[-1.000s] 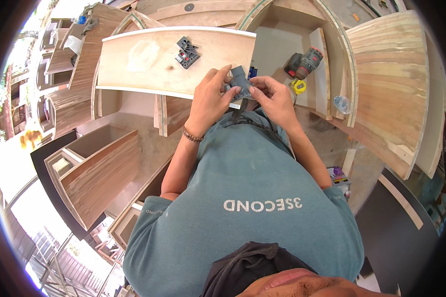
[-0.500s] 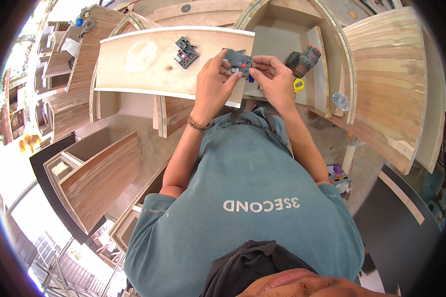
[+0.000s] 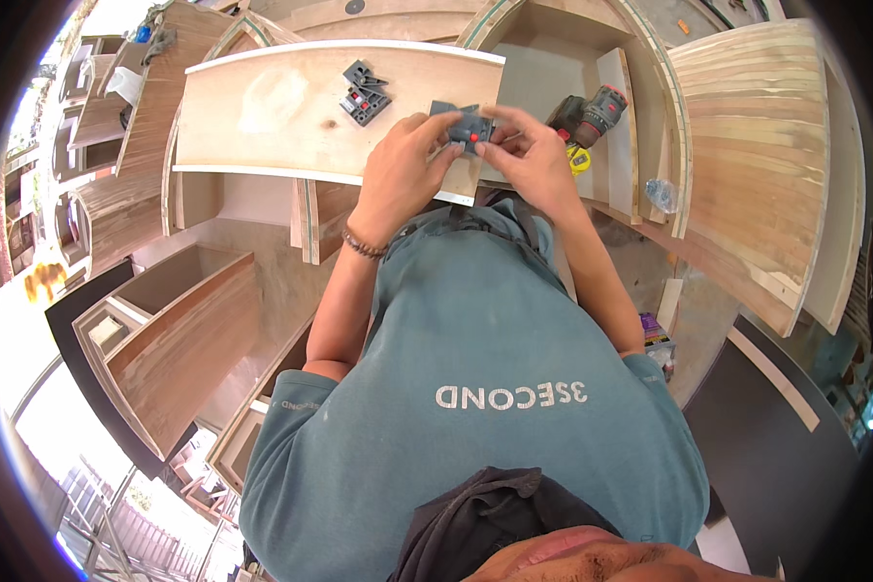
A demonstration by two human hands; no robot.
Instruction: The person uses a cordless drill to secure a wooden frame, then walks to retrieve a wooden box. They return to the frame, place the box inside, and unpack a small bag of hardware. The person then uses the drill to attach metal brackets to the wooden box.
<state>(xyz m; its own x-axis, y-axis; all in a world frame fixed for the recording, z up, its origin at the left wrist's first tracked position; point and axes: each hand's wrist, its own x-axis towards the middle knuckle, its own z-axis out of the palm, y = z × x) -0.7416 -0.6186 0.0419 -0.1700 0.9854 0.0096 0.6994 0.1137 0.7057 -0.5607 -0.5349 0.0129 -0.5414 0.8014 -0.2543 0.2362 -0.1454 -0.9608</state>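
Between my fingertips, above the right end of a pale wooden board (image 3: 213, 121), is a grey plastic fitting (image 3: 468, 124) with a red button. My left hand (image 3: 395, 170) grips its left side, thumb below and fingers over the top. The right hand (image 3: 538, 167) pinches the fitting's right side; its raised index finger is slightly blurred. A similar grey clip-like fitting (image 3: 364, 94) with red and white parts lies on the board, left of my hands. White edging runs along the board's long sides.
A cordless drill (image 3: 599, 118) and a yellow tape measure (image 3: 578, 159) lie in an open wooden cabinet to the right, near a clear crumpled plastic piece (image 3: 662, 195). Curved wooden panels (image 3: 742, 155) stand farther right. A wooden drawer-like box (image 3: 165, 339) sits at the lower left.
The fitting is turned slightly in my fingers. My right index finger has lifted and moved left over its edge, and my left hand has shifted a little left.
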